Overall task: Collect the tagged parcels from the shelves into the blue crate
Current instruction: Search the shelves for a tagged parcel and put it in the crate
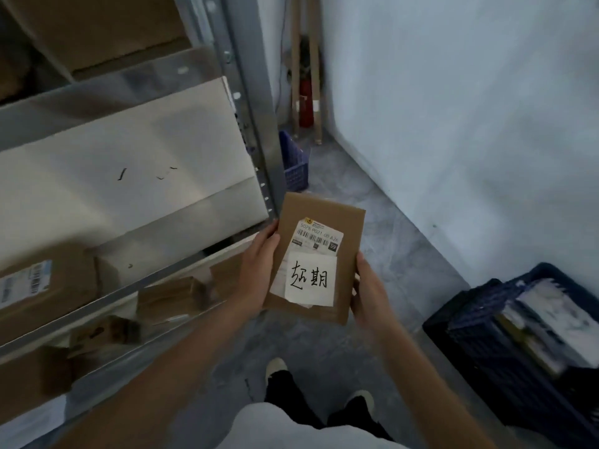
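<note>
Two hands, left hand (259, 270) and right hand (368, 290), holding tagged parcel (316, 257) by its sides; carry flat to blue crate (479, 322).

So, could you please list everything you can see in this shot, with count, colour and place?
flat brown cardboard parcel: one, brown, held in front of the shelves
handwritten white paper tag: one, white, on the parcel's front, below a barcode label
dark blue plastic crate: one, lower right on the floor, holding pale parcels
grey metal shelving: one unit, left, stacked with brown and white boxes
small blue basket: one, on the floor behind the shelf post
red fire extinguisher: one, far corner
left hand: grips the parcel's left edge
right hand: grips its right edge
</note>
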Tool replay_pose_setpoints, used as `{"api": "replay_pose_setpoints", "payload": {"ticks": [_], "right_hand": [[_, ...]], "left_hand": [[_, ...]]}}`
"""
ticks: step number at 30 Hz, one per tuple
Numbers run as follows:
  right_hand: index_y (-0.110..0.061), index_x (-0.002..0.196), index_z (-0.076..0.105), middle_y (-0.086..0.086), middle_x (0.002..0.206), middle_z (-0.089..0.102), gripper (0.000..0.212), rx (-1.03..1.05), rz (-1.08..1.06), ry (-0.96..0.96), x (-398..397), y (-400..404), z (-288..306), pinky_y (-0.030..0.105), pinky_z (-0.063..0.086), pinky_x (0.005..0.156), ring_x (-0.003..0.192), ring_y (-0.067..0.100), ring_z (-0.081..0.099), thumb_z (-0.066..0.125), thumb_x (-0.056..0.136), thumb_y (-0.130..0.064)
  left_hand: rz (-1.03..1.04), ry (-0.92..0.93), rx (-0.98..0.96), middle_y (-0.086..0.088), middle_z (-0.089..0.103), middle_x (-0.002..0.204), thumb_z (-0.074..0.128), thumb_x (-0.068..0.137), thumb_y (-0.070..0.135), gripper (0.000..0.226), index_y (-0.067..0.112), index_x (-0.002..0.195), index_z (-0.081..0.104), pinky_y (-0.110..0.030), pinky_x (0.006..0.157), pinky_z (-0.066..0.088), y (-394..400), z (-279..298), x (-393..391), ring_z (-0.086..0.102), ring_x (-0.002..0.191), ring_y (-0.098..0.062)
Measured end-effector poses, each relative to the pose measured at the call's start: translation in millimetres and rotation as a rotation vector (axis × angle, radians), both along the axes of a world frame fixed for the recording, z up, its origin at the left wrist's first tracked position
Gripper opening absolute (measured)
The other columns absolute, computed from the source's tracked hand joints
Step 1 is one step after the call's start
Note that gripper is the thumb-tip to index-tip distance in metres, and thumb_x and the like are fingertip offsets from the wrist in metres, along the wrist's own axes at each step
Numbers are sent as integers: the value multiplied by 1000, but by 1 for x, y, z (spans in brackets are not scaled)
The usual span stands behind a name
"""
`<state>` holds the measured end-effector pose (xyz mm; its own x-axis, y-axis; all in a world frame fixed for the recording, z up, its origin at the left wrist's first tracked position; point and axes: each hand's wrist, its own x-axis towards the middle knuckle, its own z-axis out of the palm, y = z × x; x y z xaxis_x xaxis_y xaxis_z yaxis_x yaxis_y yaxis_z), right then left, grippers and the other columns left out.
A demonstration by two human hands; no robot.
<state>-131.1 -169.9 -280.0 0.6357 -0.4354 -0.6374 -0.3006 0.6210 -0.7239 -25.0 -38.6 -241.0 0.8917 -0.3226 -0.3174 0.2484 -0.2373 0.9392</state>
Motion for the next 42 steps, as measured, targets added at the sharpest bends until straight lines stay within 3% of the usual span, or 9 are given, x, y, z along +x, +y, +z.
{"api": "replay_pose_setpoints", "payload": {"ticks": [3, 7, 15, 20, 24, 28, 30, 36, 42], "right_hand": [[-26, 98, 65, -9, 82, 75, 30, -21, -90, 31, -47, -38, -3, 42, 51, 94, 87, 8, 67, 39, 103, -41], [-23, 106, 66, -2, 96, 74, 33, -25, -224, 90, -110, -90, -11, 36, 52, 85, 96, 14, 66, 39, 103, -42], [-20, 117, 63, 4, 104, 71, 37, 70, -523, 143, -205, -169, -32, 47, 53, 93, 98, 22, 67, 39, 102, -45], [-20, 127, 60, -3, 86, 64, 46, 118, -686, 168, -239, -208, -52, 31, 49, 67, 63, 8, 59, 42, 99, -51], [-30, 131, 42, 4, 116, 62, 52, 127, -827, 221, -274, -230, -67, 47, 55, 86, 99, 24, 63, 51, 90, -61], [-46, 145, 18, 4, 125, 59, 94, 125, -955, 206, -324, -249, -77, 53, 58, 81, 106, 29, 64, 70, 68, -66], [-46, 145, 19, 4, 123, 62, 97, 125, -984, 229, -353, -259, -83, 53, 59, 76, 103, 28, 66, 73, 66, -64], [-21, 127, 44, 3, 123, 62, 52, 106, -1093, 256, -441, -305, -112, 48, 51, 97, 110, 19, 62, 71, 85, -36], [-21, 134, 49, 0, 121, 62, 39, -28, -898, 406, -531, -370, -159, 28, 52, 79, 100, 10, 60, 57, 96, -18]], "left_hand": [[-86, 6, 21, 7, 66, 109, 40, 101, 25, 35, 28, 134, 51, -22, 74, 48, -51, -7, -37, 64, 94, -7], [-203, 39, 10, -3, 67, 115, 41, 101, 23, 33, 29, 132, 52, -34, 88, 53, -117, -21, -87, 66, 99, -15], [-524, 56, 33, 8, 67, 106, 42, 101, 20, 28, 34, 122, 54, -12, 73, 52, -231, -39, -157, 65, 88, 3], [-754, 145, 100, -2, 66, 120, 43, 101, 29, 30, 36, 129, 53, -37, 90, 54, -300, -58, -178, 66, 102, -17], [-1158, 163, 211, 5, 68, 103, 44, 101, 29, 35, 41, 133, 40, -18, 60, 55, -359, -59, -199, 70, 76, -5], [-1537, 81, 357, 6, 65, 113, 61, 92, 27, 54, 43, 137, 36, -30, 69, 60, -422, -71, -233, 71, 88, -12], [-1616, 87, 389, 2, 64, 117, 63, 91, 28, 56, 39, 138, 35, -29, 67, 60, -447, -77, -262, 71, 89, -17], [-1373, 177, 367, 7, 68, 98, 59, 94, 24, 46, 24, 136, 41, -21, 63, 57, -500, -125, -367, 69, 76, -4], [-1120, 340, 443, 2, 64, 115, 51, 98, 31, 47, 26, 142, 38, -27, 82, 54, -536, -198, -470, 64, 98, -14]]}}
